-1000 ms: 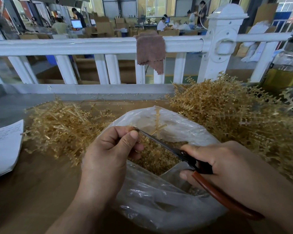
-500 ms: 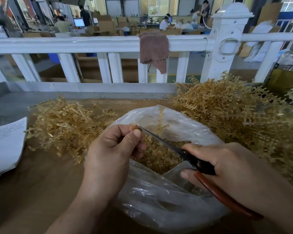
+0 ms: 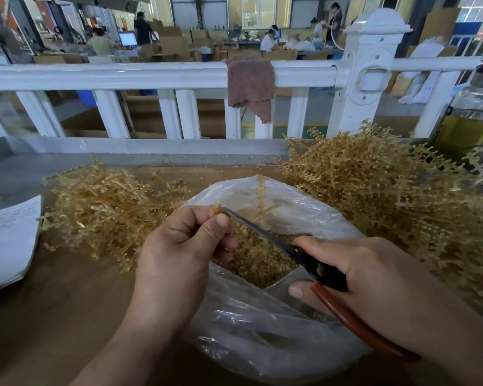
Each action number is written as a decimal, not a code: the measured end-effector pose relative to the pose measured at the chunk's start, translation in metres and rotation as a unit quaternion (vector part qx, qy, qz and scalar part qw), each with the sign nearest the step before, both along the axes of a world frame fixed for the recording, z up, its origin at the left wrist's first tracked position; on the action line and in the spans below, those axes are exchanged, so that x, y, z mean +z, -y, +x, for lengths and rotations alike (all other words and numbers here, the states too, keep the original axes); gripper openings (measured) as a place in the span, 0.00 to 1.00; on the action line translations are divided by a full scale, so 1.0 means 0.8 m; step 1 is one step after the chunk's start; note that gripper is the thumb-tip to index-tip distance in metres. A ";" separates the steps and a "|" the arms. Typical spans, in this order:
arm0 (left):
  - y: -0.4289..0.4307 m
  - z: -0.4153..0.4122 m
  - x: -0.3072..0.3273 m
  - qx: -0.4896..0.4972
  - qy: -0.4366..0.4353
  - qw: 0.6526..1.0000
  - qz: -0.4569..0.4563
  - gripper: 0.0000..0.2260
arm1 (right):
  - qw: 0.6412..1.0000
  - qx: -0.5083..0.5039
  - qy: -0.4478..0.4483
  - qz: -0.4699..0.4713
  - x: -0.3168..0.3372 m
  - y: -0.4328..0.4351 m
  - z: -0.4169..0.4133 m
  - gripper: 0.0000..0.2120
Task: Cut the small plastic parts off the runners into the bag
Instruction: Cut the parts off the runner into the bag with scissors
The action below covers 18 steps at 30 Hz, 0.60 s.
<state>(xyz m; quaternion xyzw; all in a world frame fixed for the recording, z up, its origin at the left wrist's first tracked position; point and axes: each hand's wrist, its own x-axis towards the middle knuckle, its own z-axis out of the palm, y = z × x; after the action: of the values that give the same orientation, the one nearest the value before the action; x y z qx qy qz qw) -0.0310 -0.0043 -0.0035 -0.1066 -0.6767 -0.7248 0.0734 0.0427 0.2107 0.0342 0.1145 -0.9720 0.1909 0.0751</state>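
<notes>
Two hands are holding almost the same pose as a second ago. Your left hand (image 3: 179,246) is pinching a runner (image 3: 214,210) over the bag (image 3: 262,344). Your right hand (image 3: 374,274) is gripping the scissors (image 3: 262,229), whose blade tips are meeting the runner. Cut parts (image 3: 257,263) are lying in the bag. You are probably mid-snip, and the uncut pile (image 3: 374,190) is waiting on the surface (image 3: 53,302).

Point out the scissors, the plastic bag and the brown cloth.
scissors (image 3: 258,228): head view, middle of the blade.
plastic bag (image 3: 262,338): head view, near wall.
brown cloth (image 3: 250,84): head view, its middle.
</notes>
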 end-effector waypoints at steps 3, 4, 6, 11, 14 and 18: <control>0.001 0.000 -0.003 0.003 -0.005 1.000 -0.018 0.08 | 1.000 0.001 -0.007 0.003 0.000 0.002 -0.002 0.30; 0.001 0.001 -0.003 0.004 -0.006 1.000 -0.022 0.08 | 1.000 0.000 -0.007 0.001 0.001 0.002 -0.002 0.28; 0.002 0.001 -0.003 0.006 -0.007 1.000 -0.025 0.08 | 1.000 -0.003 -0.001 -0.004 0.003 0.001 -0.002 0.28; 0.000 0.000 -0.005 0.008 -0.006 1.000 -0.019 0.08 | 1.000 0.000 0.003 -0.014 0.005 0.000 0.001 0.29; 0.000 -0.001 -0.005 0.009 -0.008 1.000 -0.021 0.08 | 1.000 -0.003 0.001 -0.013 0.005 0.000 0.001 0.28; 0.001 -0.001 -0.004 0.006 -0.011 1.000 -0.022 0.08 | 1.000 -0.004 0.003 -0.011 0.006 -0.001 0.001 0.27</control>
<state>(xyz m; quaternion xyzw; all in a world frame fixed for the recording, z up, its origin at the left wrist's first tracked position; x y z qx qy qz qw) -0.0316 -0.0049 -0.0063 -0.1120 -0.6924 -0.7080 0.0825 0.0433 0.2114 0.0388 0.1089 -0.9705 0.2019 0.0739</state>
